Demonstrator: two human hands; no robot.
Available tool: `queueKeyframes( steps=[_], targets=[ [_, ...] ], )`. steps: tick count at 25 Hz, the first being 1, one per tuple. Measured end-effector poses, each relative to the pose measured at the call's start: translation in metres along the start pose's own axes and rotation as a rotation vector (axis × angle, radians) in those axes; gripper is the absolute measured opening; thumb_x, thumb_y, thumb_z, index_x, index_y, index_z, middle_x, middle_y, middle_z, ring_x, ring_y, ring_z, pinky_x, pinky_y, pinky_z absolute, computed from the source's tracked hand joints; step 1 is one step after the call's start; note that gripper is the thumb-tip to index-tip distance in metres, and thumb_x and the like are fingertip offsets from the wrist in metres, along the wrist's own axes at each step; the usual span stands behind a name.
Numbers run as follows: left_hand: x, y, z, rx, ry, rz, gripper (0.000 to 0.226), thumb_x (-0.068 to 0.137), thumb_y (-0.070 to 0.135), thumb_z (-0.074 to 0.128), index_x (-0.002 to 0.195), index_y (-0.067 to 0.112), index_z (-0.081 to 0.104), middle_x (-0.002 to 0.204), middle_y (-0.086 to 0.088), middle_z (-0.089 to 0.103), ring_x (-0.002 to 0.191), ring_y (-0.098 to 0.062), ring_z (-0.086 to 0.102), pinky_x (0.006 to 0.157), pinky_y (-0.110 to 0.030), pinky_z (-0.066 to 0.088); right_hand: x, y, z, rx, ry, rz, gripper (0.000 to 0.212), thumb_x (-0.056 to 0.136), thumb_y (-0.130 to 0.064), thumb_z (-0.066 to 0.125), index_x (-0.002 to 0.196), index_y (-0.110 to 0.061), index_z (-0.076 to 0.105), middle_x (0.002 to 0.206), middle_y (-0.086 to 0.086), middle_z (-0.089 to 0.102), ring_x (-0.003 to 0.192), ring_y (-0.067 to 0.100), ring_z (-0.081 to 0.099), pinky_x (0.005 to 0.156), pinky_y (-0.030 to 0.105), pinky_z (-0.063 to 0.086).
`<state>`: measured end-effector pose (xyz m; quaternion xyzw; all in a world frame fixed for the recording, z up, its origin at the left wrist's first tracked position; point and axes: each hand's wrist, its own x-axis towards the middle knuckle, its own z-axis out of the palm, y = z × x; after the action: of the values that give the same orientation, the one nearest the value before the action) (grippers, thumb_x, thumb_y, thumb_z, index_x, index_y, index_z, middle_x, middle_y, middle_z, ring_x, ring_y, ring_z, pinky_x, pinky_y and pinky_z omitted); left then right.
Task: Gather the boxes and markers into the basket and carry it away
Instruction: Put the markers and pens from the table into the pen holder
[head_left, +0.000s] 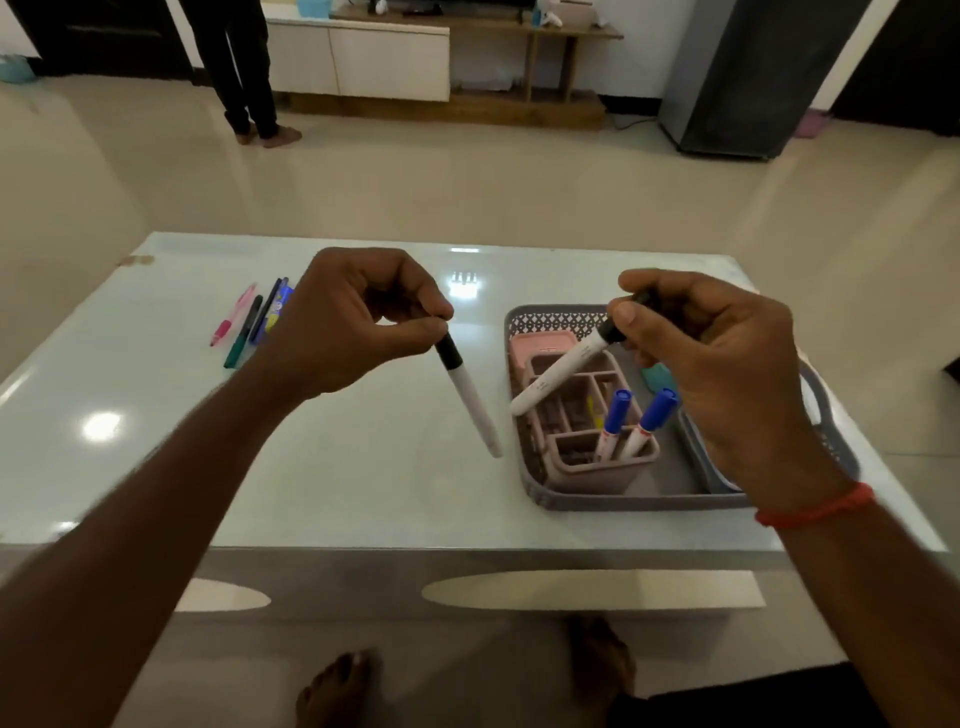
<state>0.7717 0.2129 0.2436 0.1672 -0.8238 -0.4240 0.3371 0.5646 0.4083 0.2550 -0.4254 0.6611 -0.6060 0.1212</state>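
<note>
Left hand (358, 317) pinched shut on the black cap of a white marker (470, 402), long axis slanting down and rightward, tail end lowest, held over the tabletop (260, 467) just left of the basket (613, 501). Right hand (727, 364) clamped on the black cap of a second white marker (563, 371), body angled down-left above the basket. Inside the grey basket: a pink divided organizer box (592, 467) with two blue-capped markers (618, 415) standing caps up in its near compartment. Behind it, a pink box (540, 345). Loose pens (249, 322) far left on the tabletop, lying roughly parallel.
</note>
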Motion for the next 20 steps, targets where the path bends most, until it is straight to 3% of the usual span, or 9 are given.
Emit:
queueKeyframes(
  steps=[6,9,13,16,20],
  targets=[
    [0.007,0.02,0.053,-0.111,0.028,0.138,0.022,0.079,-0.005,0.077,0.084,0.014,0.067,0.088,-0.011,0.073,0.085,-0.033,0.072,0.078,-0.042,0.06,0.006,0.016,-0.021,-0.14,0.0,-0.014,0.032,0.087,-0.018,0.071,0.118,-0.014,0.067,0.102,-0.001,0.073,0.092,0.012,0.072,0.083,0.028,0.059],
    [0.008,0.013,0.069,-0.053,-0.003,0.151,0.017,0.08,0.002,0.078,0.085,0.016,0.068,0.088,-0.009,0.074,0.082,-0.03,0.072,0.075,-0.046,0.06,0.005,0.02,-0.016,-0.18,-0.062,-0.056,0.031,0.086,-0.018,0.072,0.117,-0.016,0.068,0.098,-0.007,0.073,0.089,0.007,0.072,0.085,0.024,0.057],
    [0.011,0.012,0.081,0.069,-0.06,0.158,0.01,0.082,0.01,0.08,0.088,0.009,0.072,0.088,-0.004,0.075,0.077,-0.02,0.072,0.073,-0.034,0.06,0.002,0.022,-0.015,-0.201,-0.142,-0.103,0.031,0.086,-0.015,0.072,0.117,-0.014,0.068,0.095,-0.011,0.071,0.085,-0.003,0.071,0.081,0.012,0.053],
    [0.013,0.014,0.085,0.103,-0.071,0.171,0.009,0.082,0.012,0.079,0.088,0.009,0.072,0.087,-0.003,0.074,0.075,-0.018,0.07,0.072,-0.025,0.058,0.003,0.022,-0.019,-0.215,-0.095,-0.198,0.031,0.088,-0.016,0.07,0.118,-0.018,0.064,0.096,-0.021,0.065,0.085,-0.014,0.066,0.078,0.005,0.049],
    [0.012,0.013,0.088,0.137,-0.096,0.193,0.009,0.081,0.01,0.079,0.086,0.01,0.072,0.086,-0.002,0.074,0.073,-0.017,0.069,0.071,-0.021,0.056,0.008,0.025,-0.023,-0.234,0.001,-0.282,0.034,0.09,-0.019,0.067,0.122,-0.007,0.064,0.106,-0.02,0.061,0.089,-0.017,0.063,0.081,0.006,0.05]
  ],
)
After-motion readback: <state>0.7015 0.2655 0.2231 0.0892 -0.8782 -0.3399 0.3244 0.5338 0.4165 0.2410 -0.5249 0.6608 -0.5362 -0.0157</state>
